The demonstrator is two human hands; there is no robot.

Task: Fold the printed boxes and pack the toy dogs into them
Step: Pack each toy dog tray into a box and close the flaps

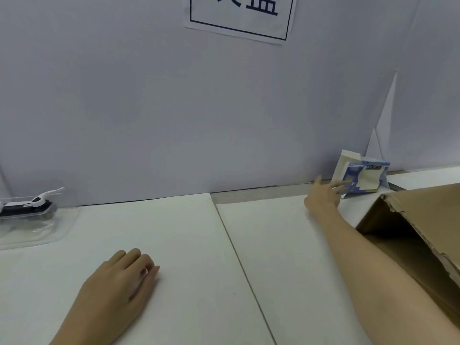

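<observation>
The left hand [122, 277] lies palm down on the white bench [174, 245], its fingers loosely bent and holding nothing; the forearm runs off the bottom edge of the view. The right hand [323, 195] reaches far forward toward the back right of the bench, fingers stretched out, with the fingertips [347, 181] at the near face of a printed box [363, 178]. Motion blur softens the hand, so I cannot tell whether the fingertips only touch the box or pinch its edge; no finger is seen curled round it. The box is blue and white, partly folded, with a plain white flap standing up at its left; it tilts back against the pale wall [174, 108], and its print is too small to read. Just to the right of the right forearm sits a brown cardboard carton [423, 220], its open side facing the person, its torn edge ragged and its far part cut off by the frame; the inside is dark and its contents cannot be made out. At the far left edge, a clear plastic tray [37, 227] holds a black and white toy [29, 202], partly cut off and hard to identify. A paper sign [239, 18] with dark characters hangs on the wall, its top cropped.
</observation>
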